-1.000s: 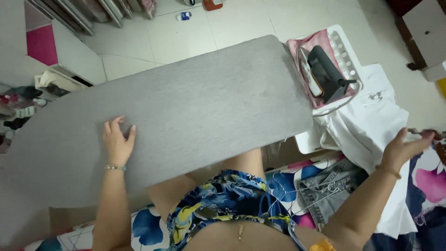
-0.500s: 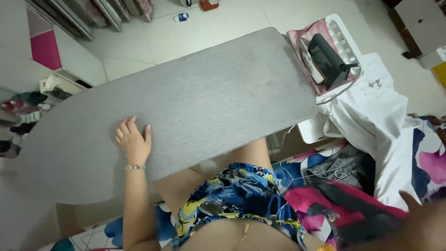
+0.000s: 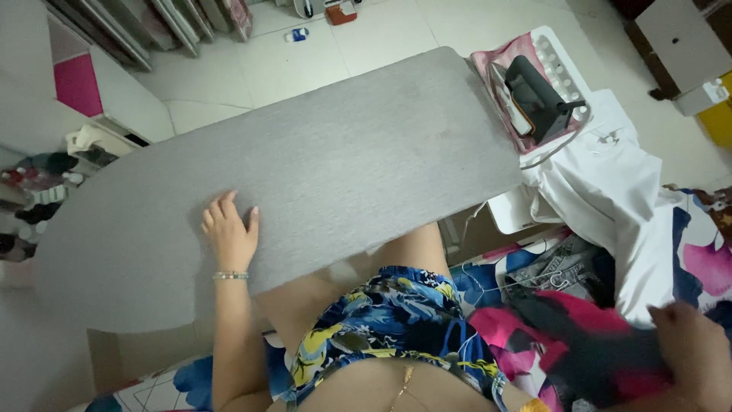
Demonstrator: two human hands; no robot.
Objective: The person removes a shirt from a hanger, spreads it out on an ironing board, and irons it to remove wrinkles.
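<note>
Left hand (image 3: 231, 235) lies flat on the grey ironing board (image 3: 305, 164), palm down, fingers spread, grip released and holding nothing. A beaded bracelet (image 3: 230, 275) sits at that wrist. The board runs across the view from lower left to upper right, its cover bare apart from the hand.

Down at the lower right corner, the right hand (image 3: 692, 352) is on a pink and dark garment (image 3: 591, 339), fingers closed into the cloth; the picture is blurred there, but the grip looks clenched on the fabric. The garment lies bunched over the pile beside the person's hip, well apart from the board.

Just above it, denim (image 3: 560, 268) with a wire hanger lies on a floral sheet (image 3: 705, 263). A white garment (image 3: 610, 187) drapes next to that, reaching up to the board's right end. There, an iron (image 3: 534, 99) stands on a pink cloth (image 3: 496, 72) over a white tray (image 3: 560, 57), just beside the board's edge. Tiled floor (image 3: 366, 34) shows beyond the board.
</note>
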